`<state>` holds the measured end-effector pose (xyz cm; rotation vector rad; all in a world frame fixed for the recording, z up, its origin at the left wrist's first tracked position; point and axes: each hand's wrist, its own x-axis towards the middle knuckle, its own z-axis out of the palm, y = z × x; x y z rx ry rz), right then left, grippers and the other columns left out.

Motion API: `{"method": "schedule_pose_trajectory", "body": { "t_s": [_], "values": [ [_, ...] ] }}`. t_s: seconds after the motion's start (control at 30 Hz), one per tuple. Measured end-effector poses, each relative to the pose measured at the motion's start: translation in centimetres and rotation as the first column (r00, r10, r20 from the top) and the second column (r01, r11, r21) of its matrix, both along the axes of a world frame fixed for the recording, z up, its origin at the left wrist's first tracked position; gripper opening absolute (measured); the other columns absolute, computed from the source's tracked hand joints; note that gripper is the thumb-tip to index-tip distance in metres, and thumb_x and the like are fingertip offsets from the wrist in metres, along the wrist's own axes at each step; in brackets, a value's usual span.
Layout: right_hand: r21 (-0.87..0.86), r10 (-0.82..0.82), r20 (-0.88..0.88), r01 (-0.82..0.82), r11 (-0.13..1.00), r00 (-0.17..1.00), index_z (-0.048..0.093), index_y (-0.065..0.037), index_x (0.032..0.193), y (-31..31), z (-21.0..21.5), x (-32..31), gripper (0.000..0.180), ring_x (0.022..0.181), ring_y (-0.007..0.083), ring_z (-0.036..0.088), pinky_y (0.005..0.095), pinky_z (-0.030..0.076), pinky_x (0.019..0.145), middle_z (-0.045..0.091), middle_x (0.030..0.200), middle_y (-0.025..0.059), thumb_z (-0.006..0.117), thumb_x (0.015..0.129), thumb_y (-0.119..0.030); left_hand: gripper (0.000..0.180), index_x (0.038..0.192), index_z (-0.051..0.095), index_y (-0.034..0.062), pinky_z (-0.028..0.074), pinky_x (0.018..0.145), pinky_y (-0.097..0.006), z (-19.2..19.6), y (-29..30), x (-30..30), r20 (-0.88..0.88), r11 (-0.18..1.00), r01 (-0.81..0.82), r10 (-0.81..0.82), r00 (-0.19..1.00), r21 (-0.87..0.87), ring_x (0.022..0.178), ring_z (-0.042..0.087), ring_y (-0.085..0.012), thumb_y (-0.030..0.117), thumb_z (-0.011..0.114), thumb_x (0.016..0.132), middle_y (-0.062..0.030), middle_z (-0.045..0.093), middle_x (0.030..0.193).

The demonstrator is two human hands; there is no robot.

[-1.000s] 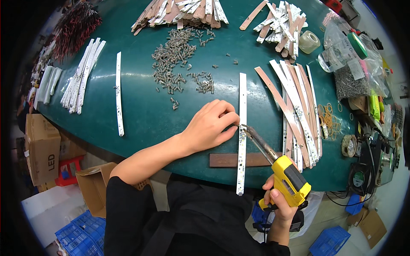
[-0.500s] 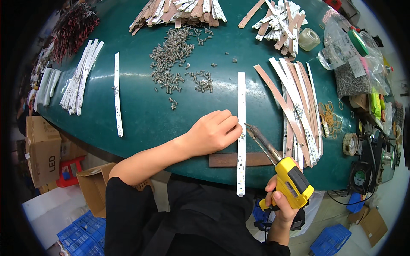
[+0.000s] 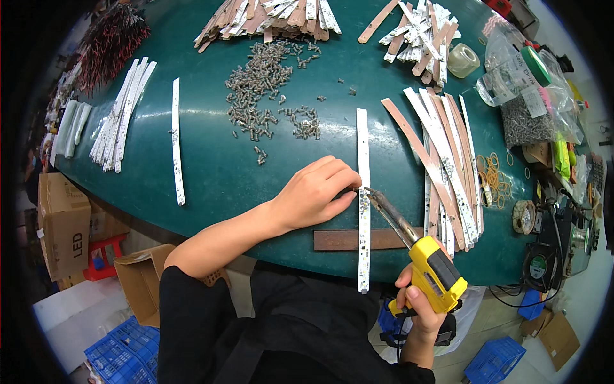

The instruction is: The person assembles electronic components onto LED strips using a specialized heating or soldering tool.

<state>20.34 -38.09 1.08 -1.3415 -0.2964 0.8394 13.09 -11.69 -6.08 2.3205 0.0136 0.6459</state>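
My right hand [image 3: 423,301] grips a yellow soldering gun [image 3: 436,272], its thumb and fingers wrapped round the handle. The gun's tip meets a white LED circuit strip [image 3: 364,246] near the strip's middle. From the left, my left hand [image 3: 316,197] comes up to the same spot with thumb and forefinger pinched together. Something small and dark shows at those fingertips, too hidden to name. The strip lies lengthwise, crossing over a dark brown flat bar [image 3: 336,240] near the table's front edge.
Small metal parts [image 3: 252,96] lie heaped beyond my left hand. More strips [image 3: 448,166] are piled to the right, others [image 3: 121,115] at the left, with a single strip [image 3: 176,141] between. Rubber bands [image 3: 492,176], a solder spool [image 3: 524,216] and a fan [image 3: 538,261] sit at far right.
The soldering gun's tip has moved slightly left onto the strip. My left fingers have shifted, showing a small dark thing at their tips. The strip's near end has slid slightly right.
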Motion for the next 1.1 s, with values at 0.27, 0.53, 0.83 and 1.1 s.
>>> {"method": "schedule_pose_trajectory", "body": {
  "t_s": [0.27, 0.53, 0.83, 1.1],
  "values": [
    [-0.003, -0.058, 0.011, 0.058, 0.998, 0.998, 0.032, 0.001, 0.145, -0.3, 0.0, 0.1, 0.080, 0.067, 0.0166, 0.060, 0.0234, 0.048, 0.052, 0.062, 0.090, 0.0165, 0.072, 0.076, -0.009, 0.023, 0.092, 0.065, 0.0030, 0.049, 0.062, -0.033, 0.1, 0.2, 0.0, 0.087, 0.945, 0.012, -0.043, 0.995, 0.327, 0.073, 0.057, -0.0213, 0.001, 0.072, 0.070, -0.0049, 0.060, 0.085],
    [0.010, -0.036, 0.021, 0.036, 0.999, 0.999, 0.031, 0.002, 0.145, -0.7, -0.1, 0.2, 0.080, 0.073, 0.0181, 0.063, 0.0233, 0.050, 0.052, 0.062, 0.095, 0.0168, 0.072, 0.077, -0.010, 0.023, 0.092, 0.064, 0.0042, 0.050, 0.063, -0.033, -0.3, 0.0, 0.1, 0.054, 0.960, 0.015, -0.031, 0.998, 0.278, 0.074, 0.059, -0.0222, 0.001, 0.072, 0.070, -0.0051, 0.059, 0.086],
    [0.011, 0.011, 0.007, -0.012, 1.000, 1.000, 0.031, 0.002, 0.145, 0.1, -0.2, 0.1, 0.078, 0.069, 0.0159, 0.062, 0.0225, 0.050, 0.053, 0.063, 0.089, 0.0163, 0.070, 0.078, -0.003, 0.019, 0.092, 0.064, 0.0048, 0.049, 0.070, -0.035, 0.1, 0.1, -0.3, 0.009, 0.999, -0.031, 0.031, 0.999, 0.044, 0.080, 0.059, -0.0251, 0.002, 0.072, 0.075, -0.0074, 0.060, 0.090],
    [-0.028, 0.064, 0.026, -0.063, 0.998, 0.998, 0.033, 0.002, 0.145, 0.4, 0.0, 0.4, 0.075, 0.067, 0.0151, 0.061, 0.0224, 0.048, 0.052, 0.063, 0.087, 0.0154, 0.069, 0.078, 0.000, 0.017, 0.088, 0.063, 0.0051, 0.048, 0.069, -0.035, -0.1, 0.3, -0.2, -0.013, 0.999, -0.020, 0.020, 1.000, 0.049, 0.079, 0.056, -0.0252, 0.003, 0.073, 0.074, -0.0073, 0.056, 0.087]
  ]
}}
